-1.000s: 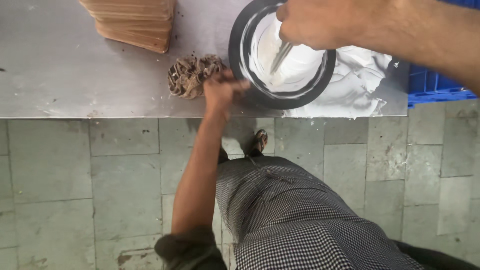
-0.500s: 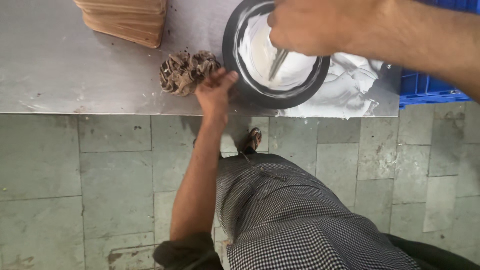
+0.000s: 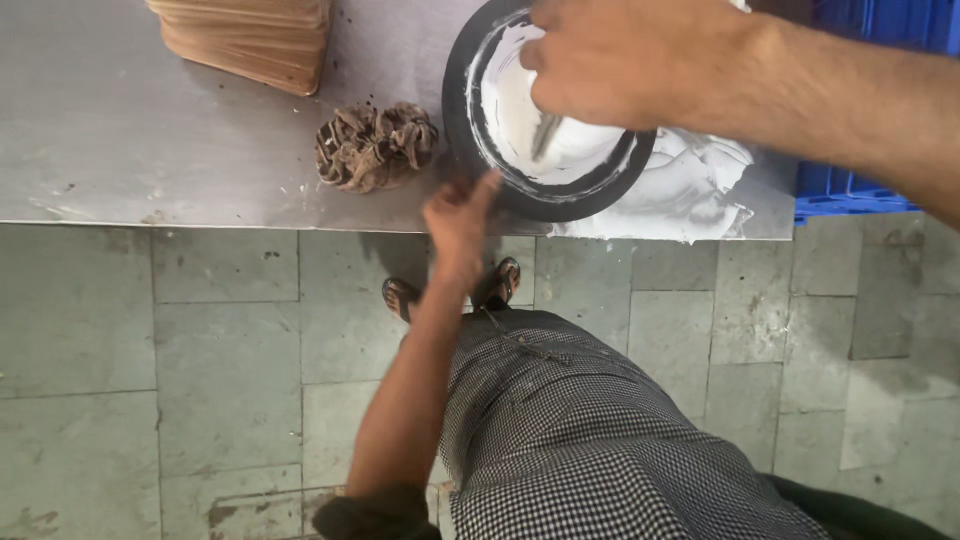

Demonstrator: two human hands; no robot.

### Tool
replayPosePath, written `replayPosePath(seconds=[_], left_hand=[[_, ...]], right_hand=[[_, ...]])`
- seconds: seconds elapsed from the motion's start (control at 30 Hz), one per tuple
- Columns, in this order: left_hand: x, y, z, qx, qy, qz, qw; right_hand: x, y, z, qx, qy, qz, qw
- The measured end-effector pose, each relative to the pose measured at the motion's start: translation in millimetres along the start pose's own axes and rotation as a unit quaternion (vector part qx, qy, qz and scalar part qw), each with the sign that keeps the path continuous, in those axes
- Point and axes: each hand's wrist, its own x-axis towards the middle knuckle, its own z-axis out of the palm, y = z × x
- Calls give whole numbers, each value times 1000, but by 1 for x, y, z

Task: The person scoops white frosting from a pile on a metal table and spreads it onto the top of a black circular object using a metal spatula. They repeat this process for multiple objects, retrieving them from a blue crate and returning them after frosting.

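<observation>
Right hand [image 3: 620, 60] over the black bowl [image 3: 548, 196] of white paste, fingers closed around a metal utensil [image 3: 545, 138] dipped in it. Left hand [image 3: 458, 215] at the bowl's near rim, fingers loosely open, index touching. Bowl at steel tabletop [image 3: 120, 140] edge, beside brown fibre bundle [image 3: 375, 145].

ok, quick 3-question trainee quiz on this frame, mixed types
1. True or false: the left hand touches the bowl at its rim.
2. What sits left of the bowl on the table? A) brown tangled bundle B) a kettle C) a blue crate
3. Fill in: the right hand holds a metal ____ in the white paste.

Key: 1 true; 2 A; 3 tool
</observation>
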Motion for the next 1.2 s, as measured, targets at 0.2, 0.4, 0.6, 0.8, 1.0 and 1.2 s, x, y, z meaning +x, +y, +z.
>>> replayPosePath(seconds=[0.2,0.4,0.6,0.8,1.0,1.2], left_hand=[[2,20,1,18,19,-61,998],[-27,16,16,-11,11,-33,999],[-6,37,11,71,66,54,994],[59,107,3,-134,11,83,987],[55,97,7,-132,32,-10,991],[61,86,-8,-136,-15,-29,990]], right_hand=[[2,2,5,16,-66,9,998],[1,-2,-2,27,-30,9,999],[10,1,-6,28,-97,-2,995],[-10,-17,9,-3,-92,-13,996],[-10,-33,4,21,-140,-7,990],[-7,-48,2,10,-141,-35,989]])
